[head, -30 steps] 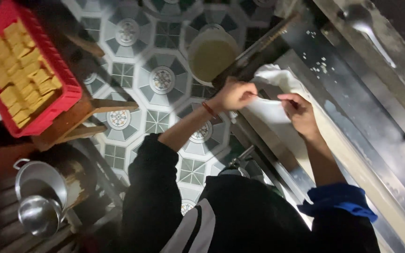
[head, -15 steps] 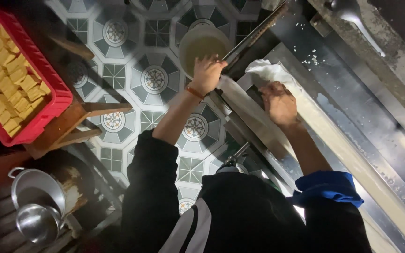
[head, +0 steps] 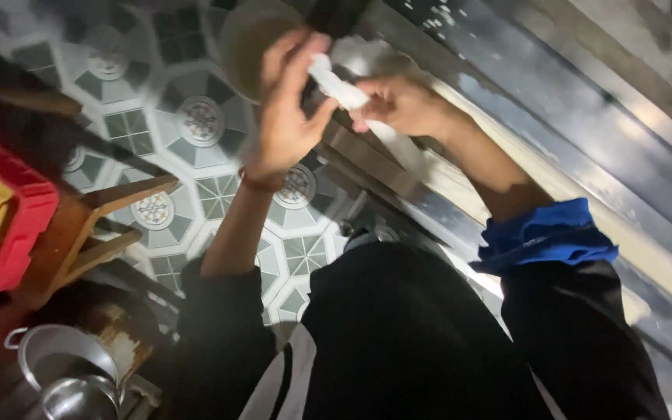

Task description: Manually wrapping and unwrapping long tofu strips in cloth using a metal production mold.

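- Two hands up front, both on one white cloth; rest of scene runs L to R below.
- Far L: red crate [head: 11, 225] w/ yellow blocks inside, sitting on a wooden stool [head: 99, 233]. Below it, metal pots [head: 64, 373] near bottom edge.
- Floor: patterned tiles [head: 157, 117], grey and white.
- Top centre: round bucket [head: 246, 47] of cloudy liquid, partly behind your left hand.
- Your left hand [head: 285, 105]: fingers curled, thumb and fingertips pinched on upper end of the twisted white cloth [head: 336, 82].
- Your right hand [head: 402, 105]: fingers closed round the same cloth just beside the left, hands nearly touching. Blue cuff [head: 546, 233] pushed up the forearm.
- Cloth sits between both hands, held in the air above the edge of the long metal trough [head: 523, 101].
- Handling, judged: soft, limp, prob wet so slippery and a bit heavier than it looks; not fragile. Grip the twisted rope part w/ whole fist, not loose ends.
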